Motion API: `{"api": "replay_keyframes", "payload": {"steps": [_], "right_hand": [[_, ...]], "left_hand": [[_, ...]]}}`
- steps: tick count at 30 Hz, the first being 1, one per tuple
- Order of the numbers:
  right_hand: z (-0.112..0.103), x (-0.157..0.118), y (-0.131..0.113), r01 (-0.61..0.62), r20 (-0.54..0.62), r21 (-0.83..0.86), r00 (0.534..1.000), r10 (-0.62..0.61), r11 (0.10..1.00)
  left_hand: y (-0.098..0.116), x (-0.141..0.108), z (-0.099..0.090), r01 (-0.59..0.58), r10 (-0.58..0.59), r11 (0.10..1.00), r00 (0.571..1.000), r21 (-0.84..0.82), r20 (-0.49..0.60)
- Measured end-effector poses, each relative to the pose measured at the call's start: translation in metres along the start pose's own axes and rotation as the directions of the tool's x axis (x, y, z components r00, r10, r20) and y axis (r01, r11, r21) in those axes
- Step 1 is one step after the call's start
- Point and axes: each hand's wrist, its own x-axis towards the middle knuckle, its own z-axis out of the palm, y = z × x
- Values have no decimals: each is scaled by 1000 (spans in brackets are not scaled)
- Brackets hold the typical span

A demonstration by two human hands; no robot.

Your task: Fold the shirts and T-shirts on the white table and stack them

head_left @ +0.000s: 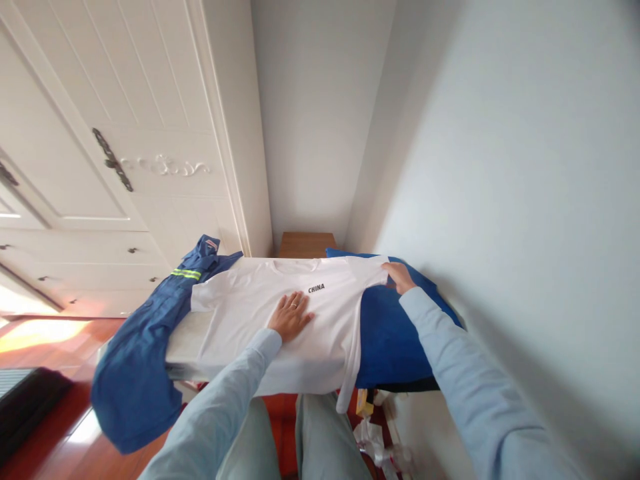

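Note:
A white T-shirt (325, 333) with the black word "CHINA" on its chest lies spread over a narrow table, its neckline on the far side. Flat on the shirt's middle, just below the lettering, rests my left hand (291, 316), fingers stretched out and a ring on one of them. My right hand (399, 277) pinches the edge of the sleeve on the right. Part of the shirt's hem hangs over the near edge of the table.
Blue work clothing (145, 353) with a yellow-green reflective band drapes off the table's left end. Blue fabric (395, 333) lies under the right side. A white wardrobe (125, 133) stands left, a wall (525, 200) right, a wooden piece (307, 245) behind. Plastic bags (370, 433) lie below.

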Motion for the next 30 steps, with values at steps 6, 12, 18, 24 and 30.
{"api": "replay_keyframes", "payload": {"steps": [6, 12, 18, 24, 30], "right_hand": [[3, -22, 25, -78, 6, -94, 997, 79, 992], [17, -22, 20, -58, 55, -157, 996, 67, 986], [9, -20, 12, -18, 36, -335, 999, 32, 942], [32, -48, -1, 417, 167, -544, 904, -393, 728], [63, -80, 2, 733, 563, -533, 680, -469, 423]], "left_hand": [[1, -1, 0, -9, 9, 1000, 999, -2, 40], [-5, 13, -22, 11, -9, 998, 1000, -64, 23], [-28, 44, -41, 101, -101, 995, 995, 1, -22], [-38, 53, -16, 173, -174, 985, 979, 20, 110], [-28, 57, -19, 191, -191, 981, 981, 13, -45]]}}
